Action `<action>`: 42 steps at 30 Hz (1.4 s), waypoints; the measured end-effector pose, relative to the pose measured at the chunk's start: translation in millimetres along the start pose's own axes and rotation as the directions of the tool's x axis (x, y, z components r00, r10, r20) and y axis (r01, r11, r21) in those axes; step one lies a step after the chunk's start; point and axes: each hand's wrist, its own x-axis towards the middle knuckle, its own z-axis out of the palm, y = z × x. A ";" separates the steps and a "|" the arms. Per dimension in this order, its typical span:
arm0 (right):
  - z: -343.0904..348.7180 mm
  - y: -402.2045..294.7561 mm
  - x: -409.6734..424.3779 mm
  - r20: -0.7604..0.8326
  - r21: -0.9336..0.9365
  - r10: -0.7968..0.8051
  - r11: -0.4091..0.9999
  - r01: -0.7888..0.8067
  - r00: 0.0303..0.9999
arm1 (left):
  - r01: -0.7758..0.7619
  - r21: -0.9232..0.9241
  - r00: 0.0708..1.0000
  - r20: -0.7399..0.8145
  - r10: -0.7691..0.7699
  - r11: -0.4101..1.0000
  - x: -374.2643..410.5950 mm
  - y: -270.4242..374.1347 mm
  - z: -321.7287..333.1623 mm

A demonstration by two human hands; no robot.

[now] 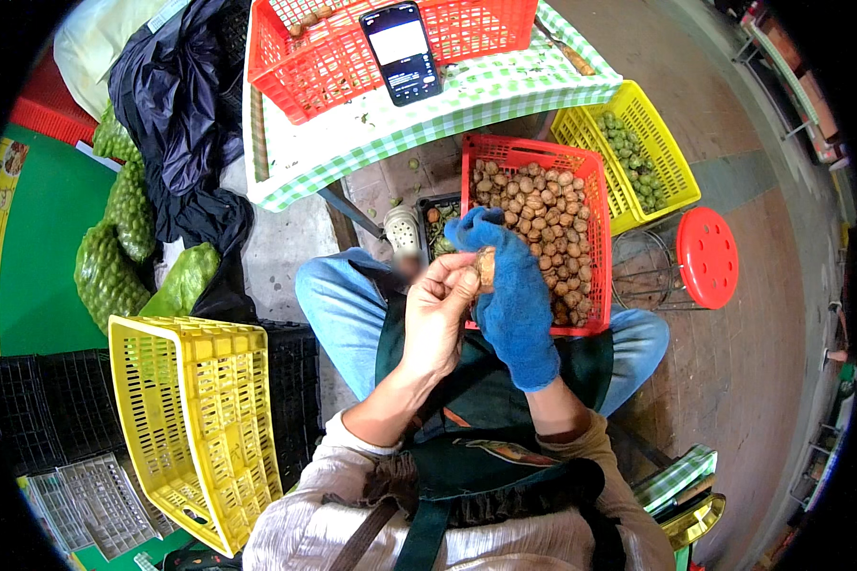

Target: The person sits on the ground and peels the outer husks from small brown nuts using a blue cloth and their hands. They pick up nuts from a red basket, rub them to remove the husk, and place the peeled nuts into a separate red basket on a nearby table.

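Note:
My bare left hand (435, 307) pinches a light-brown walnut (485, 268) between thumb and fingers. My right hand (510, 300), in a blue cloth glove, curls round the walnut's other side; the glove hides its fingers. Both hands are over the near left edge of a red plastic crate (597, 235) that stands between my knees. Many loose brown walnuts (543, 207) fill that crate. To its left, a small black crate (423, 214) holds green husk pieces and is partly hidden by my hands.
Ahead stands a table with a green-checked cloth (371, 143), bearing a phone (402, 53), a red crate (293, 78) and a wooden-handled tool (575, 58). A yellow crate (668, 143) of green fruit and a red stool (707, 258) are at right. Another yellow crate (236, 428) stands left.

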 end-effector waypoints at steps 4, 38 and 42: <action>3.8 7.0 -13.1 -0.112 0.152 0.080 0.986 -0.062 0.991 | 0.017 0.067 1.000 0.004 -0.017 0.998 -5.1 -3.3 7.7; 2.8 32.0 -23.4 -0.138 0.663 0.335 0.730 -0.164 0.932 | -0.487 0.857 0.804 0.364 0.471 0.168 5.4 -12.3 24.7; -14.5 19.0 -7.0 -0.279 0.719 0.436 0.685 -0.114 0.856 | -0.597 0.800 0.733 0.516 0.442 0.055 12.4 -21.1 27.2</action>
